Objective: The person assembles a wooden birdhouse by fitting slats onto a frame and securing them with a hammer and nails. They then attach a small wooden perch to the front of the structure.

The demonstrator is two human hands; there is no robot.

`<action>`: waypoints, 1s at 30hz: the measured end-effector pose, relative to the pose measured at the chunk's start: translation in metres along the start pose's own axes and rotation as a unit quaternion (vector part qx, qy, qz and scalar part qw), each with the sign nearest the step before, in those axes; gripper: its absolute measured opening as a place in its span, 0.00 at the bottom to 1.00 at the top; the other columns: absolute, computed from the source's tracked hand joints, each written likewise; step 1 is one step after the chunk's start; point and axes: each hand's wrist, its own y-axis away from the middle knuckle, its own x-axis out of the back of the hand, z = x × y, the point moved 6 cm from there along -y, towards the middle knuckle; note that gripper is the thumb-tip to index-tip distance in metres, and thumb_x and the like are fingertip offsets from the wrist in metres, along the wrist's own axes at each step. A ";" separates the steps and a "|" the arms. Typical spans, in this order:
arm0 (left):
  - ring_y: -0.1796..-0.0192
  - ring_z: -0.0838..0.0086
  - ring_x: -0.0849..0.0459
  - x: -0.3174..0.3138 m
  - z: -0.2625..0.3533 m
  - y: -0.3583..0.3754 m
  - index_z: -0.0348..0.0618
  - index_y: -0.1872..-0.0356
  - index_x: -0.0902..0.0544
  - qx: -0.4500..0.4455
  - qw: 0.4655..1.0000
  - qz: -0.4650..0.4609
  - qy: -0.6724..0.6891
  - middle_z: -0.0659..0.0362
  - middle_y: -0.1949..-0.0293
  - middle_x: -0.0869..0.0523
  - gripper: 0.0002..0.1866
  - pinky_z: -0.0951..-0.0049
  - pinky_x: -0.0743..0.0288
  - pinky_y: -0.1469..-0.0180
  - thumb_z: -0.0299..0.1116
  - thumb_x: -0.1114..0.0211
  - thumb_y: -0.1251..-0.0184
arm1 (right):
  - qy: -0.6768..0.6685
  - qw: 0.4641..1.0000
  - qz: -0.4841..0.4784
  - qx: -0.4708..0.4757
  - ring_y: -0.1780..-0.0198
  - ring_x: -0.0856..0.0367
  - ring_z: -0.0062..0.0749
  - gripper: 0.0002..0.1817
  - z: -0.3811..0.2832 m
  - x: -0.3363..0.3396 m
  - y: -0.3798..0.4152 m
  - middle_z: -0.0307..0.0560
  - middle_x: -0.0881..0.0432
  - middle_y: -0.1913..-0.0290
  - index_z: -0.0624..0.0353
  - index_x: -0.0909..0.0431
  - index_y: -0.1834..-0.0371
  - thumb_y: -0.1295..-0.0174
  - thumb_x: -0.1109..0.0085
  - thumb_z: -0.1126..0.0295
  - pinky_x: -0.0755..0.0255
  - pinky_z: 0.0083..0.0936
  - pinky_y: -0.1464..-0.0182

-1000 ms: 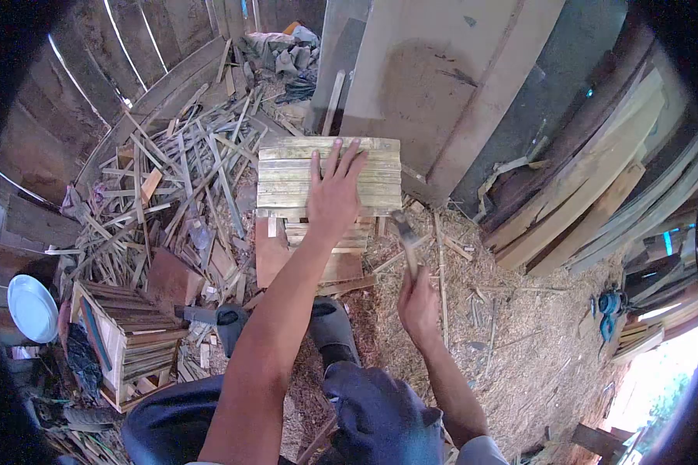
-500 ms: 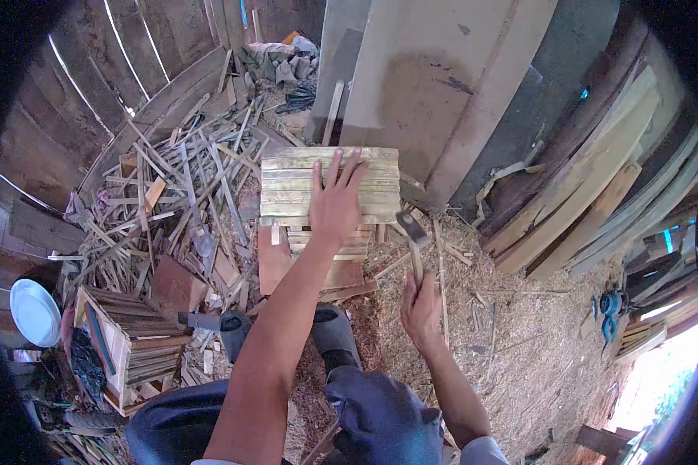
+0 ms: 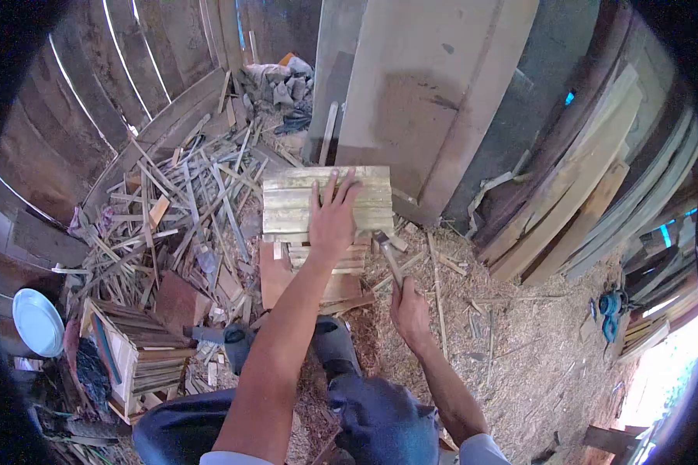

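Your left hand (image 3: pixel 332 219) lies flat and open, fingers spread, palm down on the slatted wooden panel (image 3: pixel 295 200), which rests on top of a stack of similar slatted pieces (image 3: pixel 341 260) in front of your knees. Your right hand (image 3: pixel 409 312) is closed around the handle of a hammer (image 3: pixel 388 256); the hammer head sits at the panel's lower right corner, just beside your left wrist.

Behind the panel, broad upright boards (image 3: pixel 434 101) lean against the wall. To the right, long planks (image 3: pixel 589 186) are stacked at a slant. To the left, a heap of thin offcut strips (image 3: pixel 178 201) covers the ground up to a curved plank wall (image 3: pixel 77 132). Nearer your left leg stands a finished slatted crate (image 3: pixel 136 353), tilted, with a pale round plate (image 3: pixel 37 322) beyond it at the frame edge. A small blue object (image 3: pixel 609 306) lies on the far right. The floor (image 3: pixel 520 349) is strewn with sawdust and shavings.
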 end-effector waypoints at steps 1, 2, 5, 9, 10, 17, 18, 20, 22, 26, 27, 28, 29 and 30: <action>0.23 0.65 0.49 0.003 0.000 -0.002 0.52 0.36 0.32 -0.001 1.000 0.005 -0.003 0.66 0.26 0.42 0.33 0.48 0.58 0.24 0.23 0.40 0.48 | -0.015 1.000 0.011 0.007 0.73 0.23 0.70 0.09 -0.006 0.006 0.002 0.70 0.23 0.77 0.60 0.36 0.57 0.31 0.52 0.66 0.32 0.58 0.74; 0.23 0.65 0.49 0.003 0.001 0.000 0.51 0.37 0.31 0.000 1.000 0.003 0.005 0.65 0.26 0.42 0.33 0.48 0.58 0.24 0.23 0.40 0.48 | -0.029 0.999 0.019 0.011 0.73 0.23 0.70 0.10 -0.009 0.011 0.007 0.70 0.23 0.78 0.60 0.37 0.56 0.31 0.52 0.67 0.32 0.59 0.74; 0.23 0.65 0.48 0.008 0.002 0.000 0.50 0.38 0.31 0.004 1.000 -0.011 0.011 0.64 0.26 0.42 0.32 0.48 0.58 0.24 0.23 0.39 0.49 | -0.091 0.993 0.076 -0.003 0.73 0.23 0.70 0.10 -0.010 0.020 0.020 0.70 0.23 0.77 0.60 0.37 0.56 0.31 0.52 0.66 0.32 0.58 0.74; 0.23 0.67 0.50 -0.007 -0.002 0.000 0.54 0.38 0.30 0.004 0.999 -0.002 -0.044 0.65 0.26 0.43 0.28 0.50 0.61 0.23 0.27 0.42 0.43 | 0.026 0.999 -0.019 -0.044 0.74 0.23 0.69 0.09 0.002 0.009 0.001 0.69 0.24 0.79 0.60 0.36 0.57 0.30 0.51 0.66 0.32 0.57 0.76; 0.23 0.67 0.50 -0.002 -0.002 -0.002 0.54 0.38 0.30 0.004 0.999 0.003 -0.047 0.65 0.26 0.43 0.28 0.50 0.61 0.23 0.27 0.42 0.43 | -0.011 0.999 0.011 -0.030 0.74 0.22 0.69 0.09 -0.011 0.023 0.003 0.68 0.23 0.79 0.60 0.36 0.57 0.30 0.52 0.65 0.31 0.56 0.76; 0.23 0.67 0.50 -0.002 0.002 0.001 0.54 0.38 0.29 0.007 0.999 -0.011 -0.036 0.66 0.26 0.43 0.27 0.49 0.60 0.23 0.26 0.43 0.43 | 0.029 0.999 0.014 -0.019 0.74 0.22 0.67 0.12 0.006 0.006 -0.001 0.67 0.23 0.80 0.62 0.33 0.57 0.30 0.52 0.63 0.30 0.55 0.75; 0.23 0.67 0.50 -0.001 0.000 0.001 0.54 0.38 0.30 0.008 0.999 -0.017 -0.040 0.66 0.25 0.43 0.28 0.50 0.60 0.23 0.26 0.43 0.42 | 0.025 0.999 0.025 0.007 0.74 0.22 0.68 0.12 0.003 0.013 -0.003 0.69 0.24 0.79 0.64 0.34 0.57 0.30 0.51 0.64 0.30 0.56 0.75; 0.23 0.67 0.50 0.002 0.000 -0.001 0.54 0.38 0.30 0.014 0.999 -0.023 -0.022 0.66 0.25 0.43 0.28 0.50 0.60 0.23 0.25 0.43 0.42 | -0.023 0.999 0.045 0.006 0.74 0.22 0.69 0.13 -0.012 0.027 0.005 0.69 0.23 0.79 0.64 0.35 0.57 0.30 0.52 0.63 0.30 0.56 0.75; 0.23 0.67 0.50 -0.001 0.001 0.001 0.54 0.38 0.31 0.021 0.999 -0.036 0.003 0.66 0.25 0.44 0.28 0.50 0.60 0.23 0.25 0.43 0.42 | -0.065 0.996 0.061 -0.003 0.73 0.22 0.69 0.13 -0.017 0.035 0.013 0.69 0.23 0.79 0.64 0.36 0.57 0.30 0.53 0.63 0.30 0.57 0.75; 0.23 0.66 0.49 -0.003 0.000 0.002 0.53 0.38 0.31 0.005 1.000 -0.014 -0.027 0.66 0.25 0.43 0.28 0.49 0.58 0.24 0.26 0.43 0.42 | -0.044 0.998 0.044 -0.007 0.74 0.23 0.70 0.12 -0.007 0.017 0.006 0.69 0.24 0.80 0.63 0.38 0.56 0.29 0.54 0.64 0.32 0.58 0.75; 0.23 0.66 0.49 -0.001 0.000 0.000 0.52 0.38 0.30 0.001 1.000 0.000 -0.031 0.65 0.25 0.43 0.27 0.48 0.58 0.24 0.26 0.43 0.42 | -0.009 1.000 0.004 0.004 0.74 0.23 0.70 0.12 -0.011 0.013 -0.002 0.69 0.24 0.80 0.63 0.38 0.56 0.29 0.54 0.64 0.32 0.57 0.76; 0.23 0.66 0.49 0.000 -0.001 -0.003 0.52 0.38 0.30 0.000 0.999 0.005 -0.032 0.65 0.25 0.43 0.27 0.48 0.58 0.24 0.26 0.43 0.42 | -0.015 1.000 -0.008 0.018 0.74 0.23 0.71 0.12 -0.013 0.018 -0.003 0.70 0.24 0.80 0.62 0.38 0.55 0.29 0.54 0.64 0.32 0.58 0.75; 0.23 0.66 0.49 -0.002 -0.002 0.000 0.51 0.39 0.30 0.001 1.000 0.003 -0.024 0.65 0.25 0.43 0.27 0.48 0.58 0.24 0.26 0.43 0.43 | -0.015 1.000 -0.009 0.018 0.74 0.23 0.71 0.12 -0.014 0.021 0.002 0.70 0.24 0.80 0.62 0.38 0.55 0.29 0.54 0.64 0.32 0.58 0.75; 0.23 0.66 0.48 -0.003 -0.001 0.001 0.51 0.39 0.29 -0.001 1.000 0.001 -0.015 0.65 0.26 0.43 0.26 0.48 0.58 0.24 0.26 0.43 0.43 | -0.049 0.998 0.022 0.015 0.74 0.23 0.71 0.12 -0.022 0.031 0.007 0.70 0.24 0.79 0.62 0.38 0.55 0.29 0.54 0.64 0.31 0.58 0.75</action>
